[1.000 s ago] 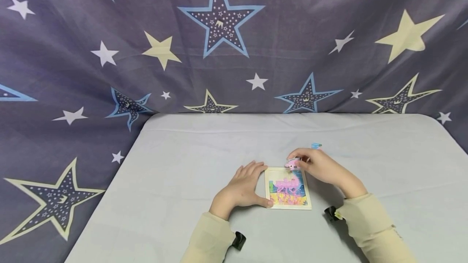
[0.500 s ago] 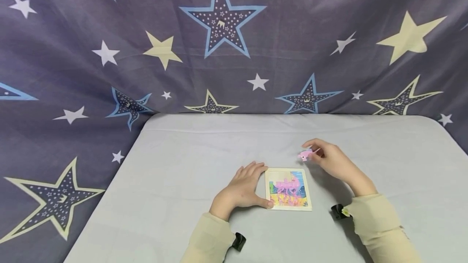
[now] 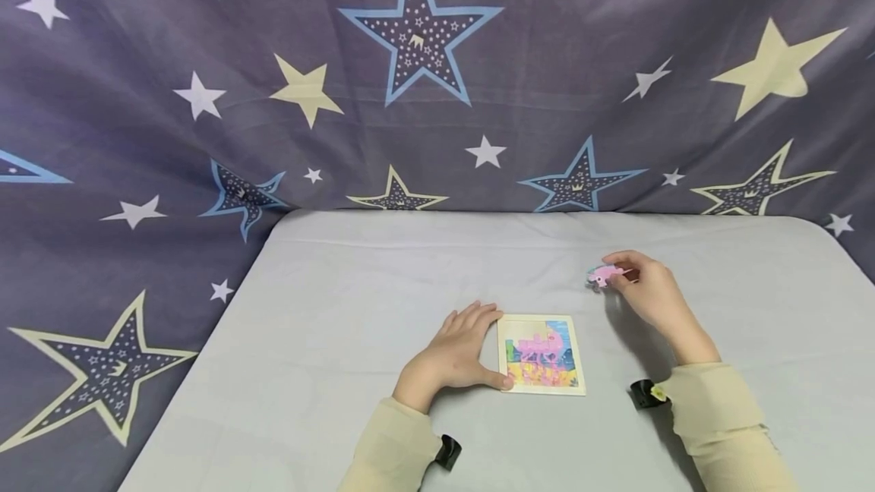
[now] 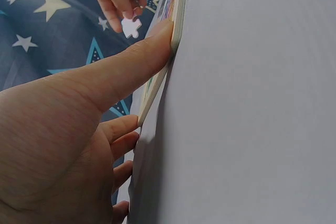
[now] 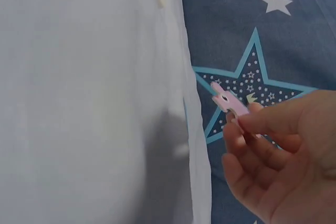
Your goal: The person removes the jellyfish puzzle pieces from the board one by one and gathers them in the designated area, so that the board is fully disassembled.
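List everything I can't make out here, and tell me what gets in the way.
Head view: fine details of the picture in the framed puzzle, too small to read.
Right wrist view: most of the framed puzzle, cut off by the top edge; part of the pink piece, covered by the right hand.
Left wrist view: the framed puzzle's face, seen nearly edge-on and partly behind the left hand.
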Demonstrator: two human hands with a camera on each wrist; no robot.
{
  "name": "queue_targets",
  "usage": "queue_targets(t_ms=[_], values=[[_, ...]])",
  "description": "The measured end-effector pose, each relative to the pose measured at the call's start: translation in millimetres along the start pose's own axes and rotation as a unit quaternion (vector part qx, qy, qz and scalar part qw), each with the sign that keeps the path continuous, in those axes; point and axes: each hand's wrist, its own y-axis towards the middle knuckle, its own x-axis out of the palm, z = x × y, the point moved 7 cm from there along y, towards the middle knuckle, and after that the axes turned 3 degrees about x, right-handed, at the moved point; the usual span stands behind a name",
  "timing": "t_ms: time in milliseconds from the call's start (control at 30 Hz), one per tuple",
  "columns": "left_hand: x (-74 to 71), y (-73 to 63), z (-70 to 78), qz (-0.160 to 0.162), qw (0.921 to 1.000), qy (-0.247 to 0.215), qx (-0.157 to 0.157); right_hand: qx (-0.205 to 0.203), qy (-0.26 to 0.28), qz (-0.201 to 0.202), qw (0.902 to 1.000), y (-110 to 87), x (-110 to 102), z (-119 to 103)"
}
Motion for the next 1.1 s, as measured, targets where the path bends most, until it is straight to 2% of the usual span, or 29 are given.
queue_targets(t_ms=[133,333,667,1100], values=[[0.3,-0.5,-0.5,0.0,1.0,0.001,-0.002,0.006,0.006,0.018,0.9998,0.1,-6,7],[1.0,-0.8,0.2,0.0,1.0,0.003,0.0,0.018,0.004,0.025,0.9995,-0.9,-13,18],[-0.3,-1.4,0.5,0.002,1.0,0.002,-0.001,0.055,-0.016,0.004,0.9984,0.5,-15,36],[-1.3,-2.2,2.4,0.0,1.0,0.006,0.007,0.054,-0.03,-0.025,0.9978,0.6,-12,45]])
